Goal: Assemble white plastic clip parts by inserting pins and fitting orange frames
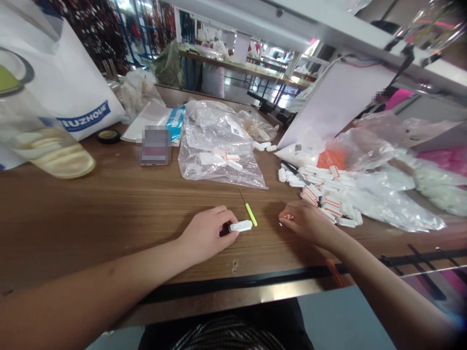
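My left hand [206, 234] rests on the wooden table [109, 209], shut on a small white rectangular plastic piece [241, 226] that sticks out past the fingertips. A slim tool with a yellow-green handle and a thin metal shaft [249, 214] lies just beyond that piece, apart from my fingers. My right hand [306, 222] has its fingers curled together, with a speck of orange showing at the tips. Whether they hold anything is hidden. Beside it lies a heap of white pieces with orange-red stripes [317, 192].
A clear plastic bag of white pieces [215, 150] lies ahead. Further plastic bags [379, 194] sit at the right, beyond the heap. A blurred phone [155, 146], a tape roll [108, 136], a glass jar of pale liquid [47, 141] and a white tote bag [69, 92] stand at the left.
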